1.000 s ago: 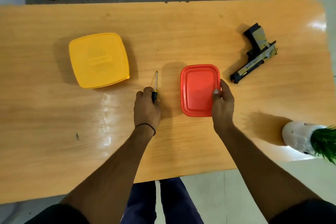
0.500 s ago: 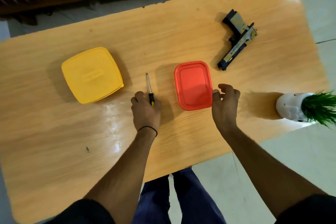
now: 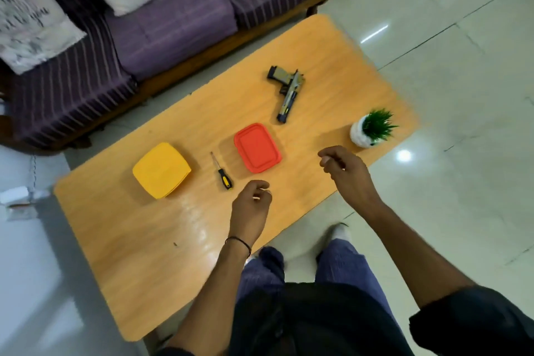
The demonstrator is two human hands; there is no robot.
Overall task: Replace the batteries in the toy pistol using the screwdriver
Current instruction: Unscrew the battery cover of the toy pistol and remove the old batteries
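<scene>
The toy pistol [image 3: 287, 92] lies flat on the far side of the wooden table [image 3: 150, 240], muzzle pointing toward me. A small screwdriver [image 3: 222, 172] with a black and yellow handle lies between a yellow lidded box [image 3: 161, 170] and a red lidded box [image 3: 256, 147]. My left hand [image 3: 250, 208] hovers just right of the screwdriver handle, fingers loosely curled, holding nothing. My right hand [image 3: 344, 172] hangs above the table's near edge, right of the red box, fingers loosely curled and empty.
A small green plant in a white pot [image 3: 368, 131] stands at the table's right end. A purple striped sofa [image 3: 144, 29] with cushions runs along the far side. Tiled floor surrounds the table; my legs are at its near edge.
My left hand let go of the screwdriver and my right hand left the red box; both lifted back toward me. The view rose and swung, now showing the sofa and floor.
</scene>
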